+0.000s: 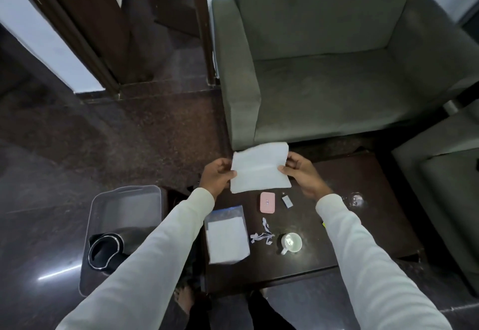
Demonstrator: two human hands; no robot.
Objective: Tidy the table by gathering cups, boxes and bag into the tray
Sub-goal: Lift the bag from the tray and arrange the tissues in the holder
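Two hands hold one white sheet (260, 169) up at the centre of the frame, above the far edge of the dark table (368, 226); the left hand (217, 176) pinches its left edge between thumb and curled fingers; the right hand (298, 171) pinches its right edge the same way; below the sheet a pink box (267, 202) lies flat on the table, with a small grey box (287, 201) just to its right; lower, a clear bag (226, 235) with white sheets inside lies left of a tangle of white strips (262, 236); a white cup (290, 243) stands upright right of the strips; at the lower left of the frame the clear tray (124, 208) sits on the floor beside the table, holding a dark round item (105, 250); a grey-green armchair (337, 57) fills the upper right.
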